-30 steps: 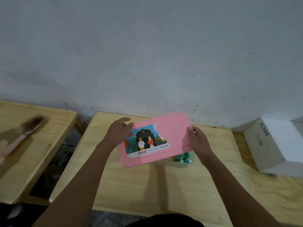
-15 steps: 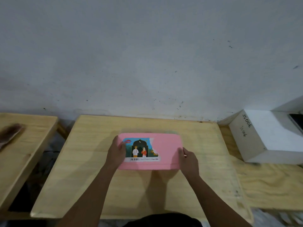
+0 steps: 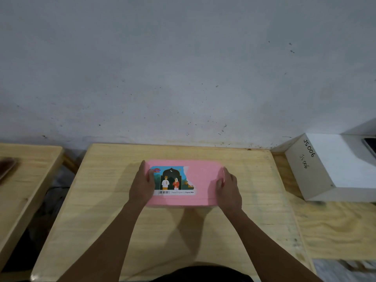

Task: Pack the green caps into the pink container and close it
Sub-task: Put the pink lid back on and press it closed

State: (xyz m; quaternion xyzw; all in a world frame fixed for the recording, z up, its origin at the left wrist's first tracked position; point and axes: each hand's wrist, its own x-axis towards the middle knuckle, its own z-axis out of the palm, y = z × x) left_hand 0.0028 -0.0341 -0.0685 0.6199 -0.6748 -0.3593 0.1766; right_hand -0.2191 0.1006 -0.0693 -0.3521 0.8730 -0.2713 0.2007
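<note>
pink lid [image 3: 203,180] label reads "5 pcs"; white box [image 3: 333,165] "js006".

Wood table [image 3: 244,231], white box [image 3: 333,165], brush [image 3: 7,166].

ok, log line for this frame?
stage: closing | pink lid: flat on container, centre table | left hand: on left edge | right hand: on right edge | green caps: hidden

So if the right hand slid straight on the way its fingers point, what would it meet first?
Probably nothing but bare table, then the wall. The right hand already rests on the pink lid; depth is unclear.
</note>
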